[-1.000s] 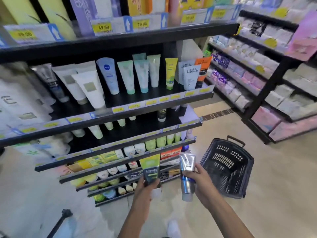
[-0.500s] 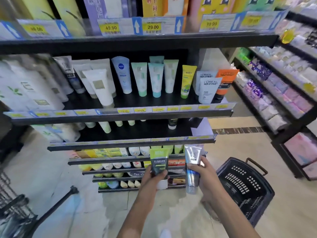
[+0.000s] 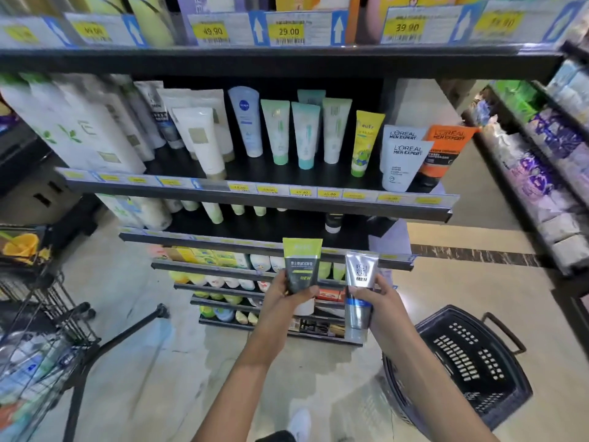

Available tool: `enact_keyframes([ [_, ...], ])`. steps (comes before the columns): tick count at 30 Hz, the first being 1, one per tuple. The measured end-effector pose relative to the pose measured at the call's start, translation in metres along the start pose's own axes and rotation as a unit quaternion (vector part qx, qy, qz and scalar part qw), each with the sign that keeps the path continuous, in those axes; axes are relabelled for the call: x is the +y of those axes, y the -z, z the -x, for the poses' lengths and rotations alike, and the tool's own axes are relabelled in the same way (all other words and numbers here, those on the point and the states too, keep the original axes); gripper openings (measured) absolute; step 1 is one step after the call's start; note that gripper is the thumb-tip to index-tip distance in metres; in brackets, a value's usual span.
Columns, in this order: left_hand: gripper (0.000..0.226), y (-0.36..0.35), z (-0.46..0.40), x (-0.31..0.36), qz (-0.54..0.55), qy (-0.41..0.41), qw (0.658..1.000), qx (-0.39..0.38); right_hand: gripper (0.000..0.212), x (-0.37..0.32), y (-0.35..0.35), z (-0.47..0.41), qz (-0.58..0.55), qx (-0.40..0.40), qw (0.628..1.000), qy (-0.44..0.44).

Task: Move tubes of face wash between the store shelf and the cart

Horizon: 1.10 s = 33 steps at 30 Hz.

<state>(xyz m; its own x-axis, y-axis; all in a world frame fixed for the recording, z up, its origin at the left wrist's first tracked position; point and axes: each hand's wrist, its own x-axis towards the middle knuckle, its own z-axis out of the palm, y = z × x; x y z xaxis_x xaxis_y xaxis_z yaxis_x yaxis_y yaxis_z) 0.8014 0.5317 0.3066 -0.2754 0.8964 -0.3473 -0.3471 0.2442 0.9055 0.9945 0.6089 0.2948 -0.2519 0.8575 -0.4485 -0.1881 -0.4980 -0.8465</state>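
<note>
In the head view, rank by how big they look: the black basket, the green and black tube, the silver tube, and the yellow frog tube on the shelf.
1. Black basket, clearly largest.
2. Green and black tube in the left hand and silver tube in the right hand: alike, partly covered by fingers, so unranked.
3. Yellow frog tube, smallest, though it stands farther away.

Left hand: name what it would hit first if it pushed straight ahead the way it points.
Likely the lower shelf rows directly behind the green tube held by the left hand; depth is unclear.
</note>
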Motion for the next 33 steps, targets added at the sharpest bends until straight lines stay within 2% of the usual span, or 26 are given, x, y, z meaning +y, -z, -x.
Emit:
enact_keyframes([
  [6, 0.055, -0.015, -0.01, -0.003, -0.024, 0.017, 0.999, 0.041, 0.047, -0.001, 0.012, -0.006, -0.009, -0.003, 1.0, -0.008],
  [10, 0.059, -0.025, -0.022, -0.016, -0.037, 0.027, 0.998, 0.035, 0.048, 0.0, 0.023, -0.015, -0.023, 0.015, 0.999, -0.017],
  [15, 0.049, -0.036, -0.051, -0.043, -0.054, 0.016, 0.998, 0.033, 0.041, 0.006, 0.037, -0.032, -0.041, 0.041, 0.998, -0.016],
  [24, 0.043, -0.039, -0.112, -0.069, -0.052, -0.043, 0.998, 0.02, 0.044, 0.019, 0.051, -0.073, -0.058, 0.027, 0.998, 0.016],
  [29, 0.044, -0.043, -0.141, -0.06, -0.085, -0.087, 0.992, 0.012, 0.049, 0.024, 0.051, -0.086, -0.07, 0.021, 0.997, 0.023],
  [33, 0.04, -0.048, -0.162, -0.046, -0.118, -0.138, 0.983, 0.034, 0.048, 0.023, 0.05, -0.094, -0.074, 0.027, 0.997, 0.028],
])
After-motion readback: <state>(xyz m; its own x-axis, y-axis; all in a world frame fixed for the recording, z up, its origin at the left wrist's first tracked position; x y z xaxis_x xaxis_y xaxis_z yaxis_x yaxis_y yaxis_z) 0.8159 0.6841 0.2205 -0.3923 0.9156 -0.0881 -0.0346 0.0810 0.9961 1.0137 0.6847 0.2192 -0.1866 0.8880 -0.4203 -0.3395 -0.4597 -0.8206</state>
